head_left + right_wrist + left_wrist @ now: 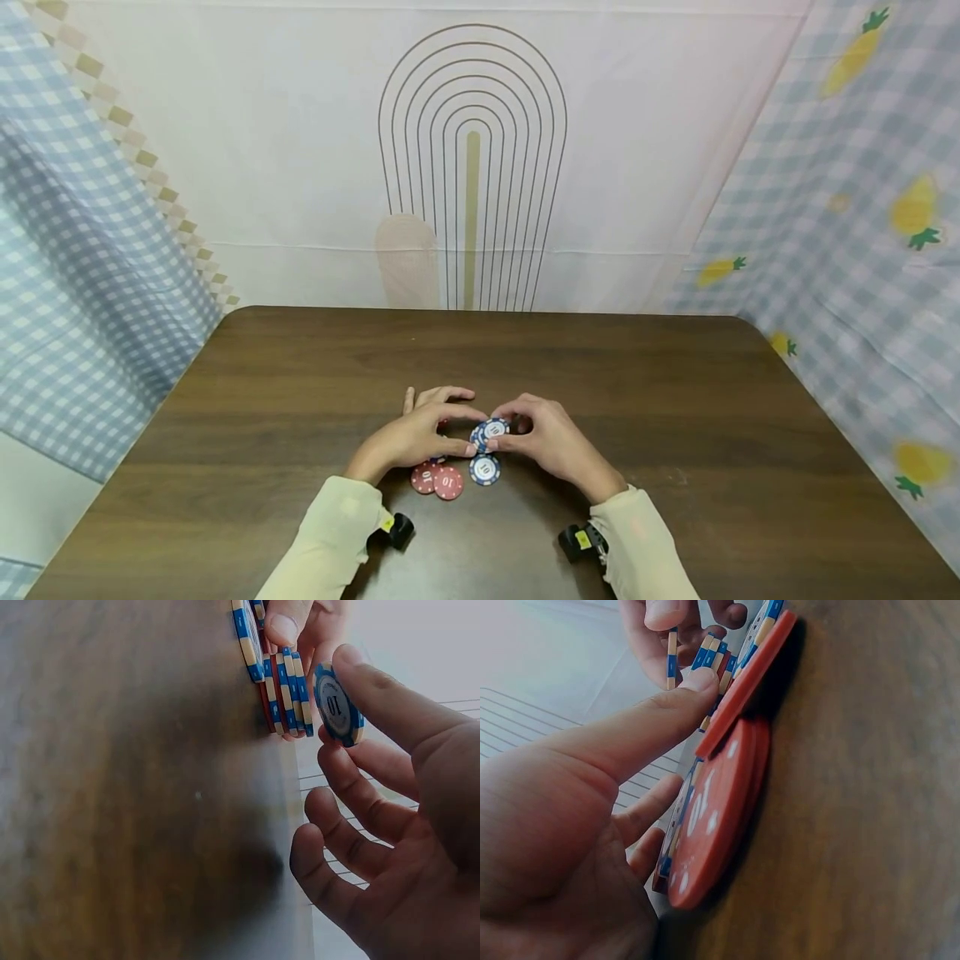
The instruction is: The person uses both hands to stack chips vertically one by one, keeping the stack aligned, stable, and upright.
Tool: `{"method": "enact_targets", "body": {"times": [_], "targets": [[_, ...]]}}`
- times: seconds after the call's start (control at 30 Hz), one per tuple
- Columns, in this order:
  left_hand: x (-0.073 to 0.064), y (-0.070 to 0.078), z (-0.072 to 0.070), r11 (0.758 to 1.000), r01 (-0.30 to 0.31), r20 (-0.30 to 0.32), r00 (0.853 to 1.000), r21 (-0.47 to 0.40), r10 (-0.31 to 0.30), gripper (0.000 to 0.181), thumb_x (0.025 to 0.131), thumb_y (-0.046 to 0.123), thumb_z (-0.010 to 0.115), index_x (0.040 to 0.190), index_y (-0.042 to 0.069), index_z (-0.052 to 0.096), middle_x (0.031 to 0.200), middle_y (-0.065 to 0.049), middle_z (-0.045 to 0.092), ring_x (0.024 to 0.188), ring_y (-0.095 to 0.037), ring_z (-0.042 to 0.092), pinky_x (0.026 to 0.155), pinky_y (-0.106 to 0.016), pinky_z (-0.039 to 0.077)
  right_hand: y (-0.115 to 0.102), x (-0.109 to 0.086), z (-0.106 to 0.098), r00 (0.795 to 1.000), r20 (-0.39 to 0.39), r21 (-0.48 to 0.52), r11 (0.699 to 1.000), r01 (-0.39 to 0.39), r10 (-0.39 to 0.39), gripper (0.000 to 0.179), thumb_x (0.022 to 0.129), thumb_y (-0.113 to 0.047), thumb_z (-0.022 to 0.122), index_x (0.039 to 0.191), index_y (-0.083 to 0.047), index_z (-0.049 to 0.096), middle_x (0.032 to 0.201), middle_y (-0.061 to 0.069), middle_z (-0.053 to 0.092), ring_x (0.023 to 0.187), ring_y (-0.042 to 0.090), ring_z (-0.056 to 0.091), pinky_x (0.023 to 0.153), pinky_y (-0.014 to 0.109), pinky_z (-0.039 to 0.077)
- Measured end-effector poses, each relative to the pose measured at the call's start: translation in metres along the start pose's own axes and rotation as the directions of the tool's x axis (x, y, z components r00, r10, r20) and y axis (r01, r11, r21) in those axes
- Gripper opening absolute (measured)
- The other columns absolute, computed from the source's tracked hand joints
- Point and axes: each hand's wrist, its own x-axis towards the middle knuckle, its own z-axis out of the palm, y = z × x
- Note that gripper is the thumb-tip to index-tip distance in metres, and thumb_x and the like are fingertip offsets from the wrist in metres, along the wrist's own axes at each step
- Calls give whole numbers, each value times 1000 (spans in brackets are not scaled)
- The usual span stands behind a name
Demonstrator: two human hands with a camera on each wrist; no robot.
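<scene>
My two hands meet at the table's middle over a small pile of poker chips. My left hand pinches a short stack of blue chips between thumb and forefinger. The same stack of blue chips stands on edge in the right wrist view. My right hand pinches a single blue "10" chip by thumb and forefinger, right beside that stack. Two red "10" chips lie flat just below my left hand. One blue chip lies flat next to them.
The dark wooden table spreads wide around the hands, with rounded far corners. Patterned cloth hangs behind it and checked cloth on both sides. Black wrist cameras sit on the cream sleeves.
</scene>
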Motion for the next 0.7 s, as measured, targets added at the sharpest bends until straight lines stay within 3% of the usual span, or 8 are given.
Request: {"method": "enact_targets", "body": {"times": [0.3, 0.7], "targets": [[-1, 1, -1, 1000, 8, 2, 1000, 10, -8, 40, 96, 31, 80, 135, 27, 73, 161, -9, 45, 154, -42, 25, 117, -75, -15, -4, 4, 3, 999, 29, -61, 998, -27, 28, 27, 89, -29, 87, 111, -16, 77, 89, -10, 64, 76, 8, 55, 69, 27, 48], [-1, 6, -1, 1000, 7, -5, 1000, -3, -7, 37, 96, 27, 80, 132, 27, 75, 160, -11, 45, 153, -44, 26, 116, -75, -15, 7, -1, -14, 987, 153, 71, 996, -53, 42, 26, 89, -21, 87, 112, -16, 75, 92, -6, 67, 77, 12, 58, 69, 27, 49]]}}
